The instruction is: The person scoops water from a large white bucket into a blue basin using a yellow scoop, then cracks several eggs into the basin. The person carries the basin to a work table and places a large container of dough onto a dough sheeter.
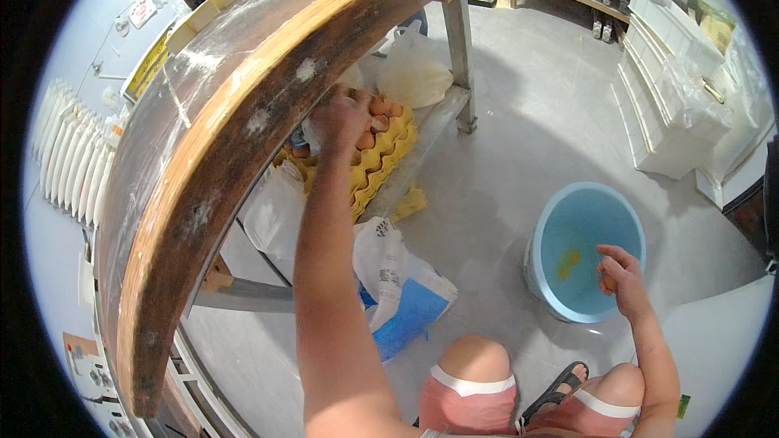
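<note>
Beneath the table, my left hand [339, 120] reaches over brown eggs [365, 140] in a yellow egg tray [375, 177]. Its fingers are blurred and partly hidden, so their grip cannot be told. Over the right rim of a light blue bucket [586, 203] is my right hand [623, 277], its index finger reaching forward. The other fingers curl in around something brownish that I cannot make out. A small yellow patch [569, 263] lies at the bottom of the bucket, which stands on the floor in front of my knees.
The wooden table edge [211, 118], dusted white, curves overhead at left. A white plastic bag [415, 69] sits on the lower shelf behind the eggs. Below lies a blue and white sack [406, 300]. White crates [669, 97] stand at the far right. A metal table leg [459, 49] rises beyond the bag.
</note>
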Tool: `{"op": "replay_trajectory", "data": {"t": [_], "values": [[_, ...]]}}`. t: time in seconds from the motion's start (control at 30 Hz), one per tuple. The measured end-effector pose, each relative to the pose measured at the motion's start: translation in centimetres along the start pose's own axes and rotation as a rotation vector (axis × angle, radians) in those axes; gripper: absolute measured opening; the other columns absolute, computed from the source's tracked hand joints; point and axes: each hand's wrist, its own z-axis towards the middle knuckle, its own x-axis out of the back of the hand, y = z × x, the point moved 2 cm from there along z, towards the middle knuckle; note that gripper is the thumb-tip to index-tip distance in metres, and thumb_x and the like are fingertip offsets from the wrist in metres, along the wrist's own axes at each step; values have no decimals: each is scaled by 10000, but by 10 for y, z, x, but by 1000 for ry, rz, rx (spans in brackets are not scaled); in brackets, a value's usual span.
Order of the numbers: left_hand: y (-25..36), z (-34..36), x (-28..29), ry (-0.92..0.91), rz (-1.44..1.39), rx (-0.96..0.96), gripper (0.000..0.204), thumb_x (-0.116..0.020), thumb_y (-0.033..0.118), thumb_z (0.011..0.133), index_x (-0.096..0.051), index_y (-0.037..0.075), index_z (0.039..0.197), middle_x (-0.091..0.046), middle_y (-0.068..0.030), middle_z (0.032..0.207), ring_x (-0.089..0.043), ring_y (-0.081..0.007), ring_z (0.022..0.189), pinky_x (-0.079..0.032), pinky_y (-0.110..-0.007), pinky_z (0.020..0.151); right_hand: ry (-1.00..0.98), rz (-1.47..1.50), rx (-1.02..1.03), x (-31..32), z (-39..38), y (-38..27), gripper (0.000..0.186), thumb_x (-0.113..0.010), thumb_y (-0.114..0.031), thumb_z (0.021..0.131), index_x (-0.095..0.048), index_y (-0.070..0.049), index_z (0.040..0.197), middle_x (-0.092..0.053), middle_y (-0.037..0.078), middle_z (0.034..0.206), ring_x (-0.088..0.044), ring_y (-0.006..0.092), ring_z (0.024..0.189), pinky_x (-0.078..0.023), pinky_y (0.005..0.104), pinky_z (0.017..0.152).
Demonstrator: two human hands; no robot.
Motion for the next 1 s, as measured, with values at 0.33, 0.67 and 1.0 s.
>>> {"op": "replay_trajectory", "data": {"t": [0.33, 0.67, 1.0], "values": [[-209, 41, -23, -285, 149, 302, 524, -700, 290, 975, -635, 79, 1450, -668, -195, 1401, -672, -379, 1227, -565, -532, 999, -16, 17, -46, -10, 12, 8, 466, -645, -307, 1069, -608, 31, 1388, -642, 57, 899, -589, 154, 630, -426, 314, 548], [-192, 45, -49, -126, 185, -14, 333, -706, 143, 964, -749, 27, 1273, -764, -242, 1242, -732, -438, 1142, -570, -546, 948, -210, 458, -1, 2, 11, 11, 533, -652, -214, 1028, -527, 4, 1497, -595, 131, 1239, -631, 220, 1111, -546, 348, 876], [-202, 12, 4, 83, -60, 105, 526, -795, 318, 984, -666, 26, 1402, -687, -196, 1348, -666, -365, 1215, -565, -523, 1026, -170, 489, 35, 50, 25, 25, 619, -646, -209, 1072, -426, -13, 1617, -592, 93, 1196, -614, 168, 985, -537, 317, 880]]}}
